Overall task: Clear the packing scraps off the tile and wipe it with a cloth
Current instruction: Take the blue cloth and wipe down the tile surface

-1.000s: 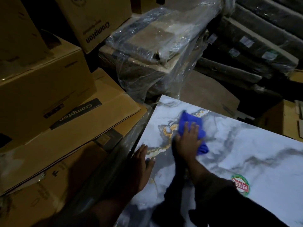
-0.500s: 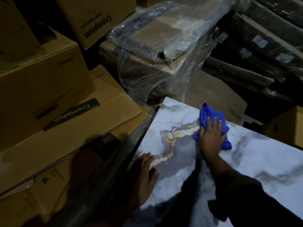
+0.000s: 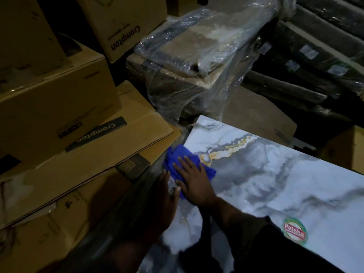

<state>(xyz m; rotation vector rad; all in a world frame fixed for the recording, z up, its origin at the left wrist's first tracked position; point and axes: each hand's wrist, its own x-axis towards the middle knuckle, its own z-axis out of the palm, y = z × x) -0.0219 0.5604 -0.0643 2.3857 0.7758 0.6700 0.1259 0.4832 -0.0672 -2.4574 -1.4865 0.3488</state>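
Observation:
A glossy white and grey marble tile [image 3: 275,174] with gold veins lies flat at the lower right, a round red and green sticker [image 3: 294,231] near its front. My right hand [image 3: 194,181] presses flat on a blue cloth [image 3: 177,159] at the tile's left edge, fingers spread over it. My left hand [image 3: 167,201] rests on that same left edge just beside the right hand, palm down, holding nothing.
Stacked cardboard boxes [image 3: 59,107] fill the left side, close against the tile. Behind the tile stands a bundle wrapped in clear plastic film [image 3: 197,62]. Dark wrapped packs [image 3: 315,56] lean at the back right. A flat cardboard sheet [image 3: 256,119] lies beyond the tile's far edge.
My right hand has swept the blue cloth from the tile's far middle leftward and nearer, to the left edge beside my left hand. The left hand has stayed on the edge.

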